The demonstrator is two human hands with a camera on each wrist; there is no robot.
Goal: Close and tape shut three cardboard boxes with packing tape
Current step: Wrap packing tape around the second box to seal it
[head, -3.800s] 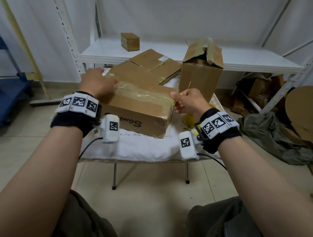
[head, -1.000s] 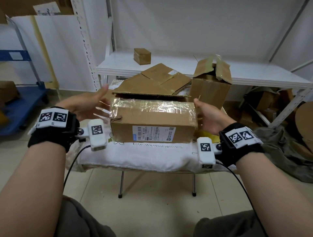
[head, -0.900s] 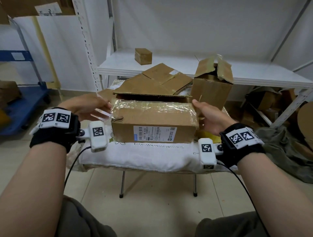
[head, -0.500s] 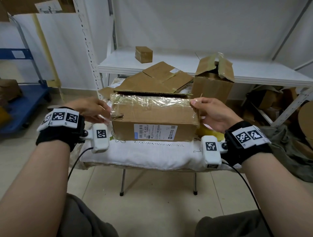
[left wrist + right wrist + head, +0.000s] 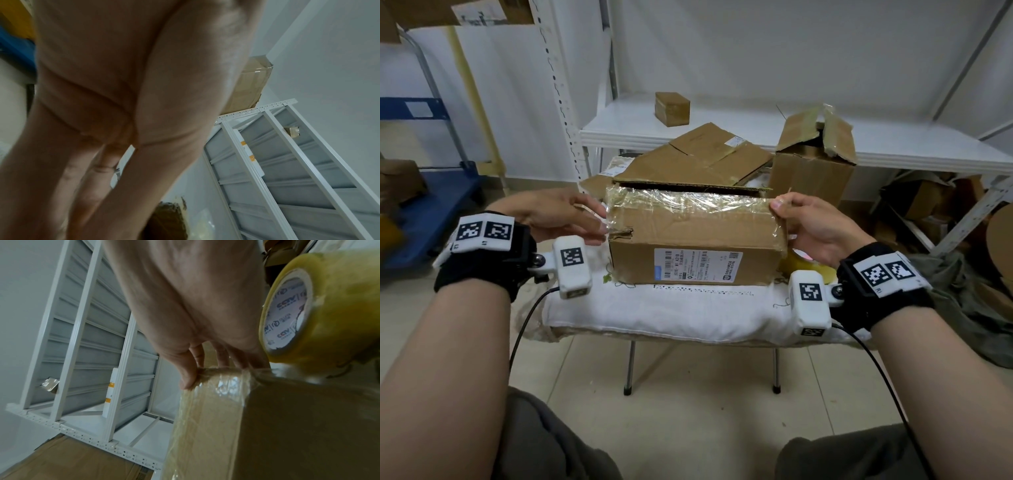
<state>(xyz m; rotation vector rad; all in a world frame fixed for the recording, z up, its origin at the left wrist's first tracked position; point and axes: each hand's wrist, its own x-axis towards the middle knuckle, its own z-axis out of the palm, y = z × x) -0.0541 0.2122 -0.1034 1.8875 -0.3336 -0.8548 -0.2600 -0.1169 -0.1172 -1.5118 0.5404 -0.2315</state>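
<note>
1. Grip, right hand (image 5: 815, 228): thumb on the near top corner of the taped box (image 5: 693, 240), fingers curled round its right end; the right wrist view shows the fingertips (image 5: 186, 379) pinching the taped edge.
2. Grip, left hand (image 5: 551, 214): at the box's left end, fingers extended along the side and touching the tape (image 5: 688, 202); whether they actually clasp the box I cannot tell, since the left wrist view shows mostly palm.
3. Box: lies lengthwise, shipping label facing the person, glossy clear tape across its top and over both ends.
4. Tape roll (image 5: 320, 305): yellowish, just right of the box, beside the right hand.
5. Surface: white cloth (image 5: 671, 311) draped over a small metal-legged stand.
6. Behind: an open box (image 5: 813, 164) with raised flaps and flattened cardboard (image 5: 698, 157).
7. Room: white shelf (image 5: 756, 130) carrying a small box (image 5: 672, 109); tiled floor; blue cart at left.
</note>
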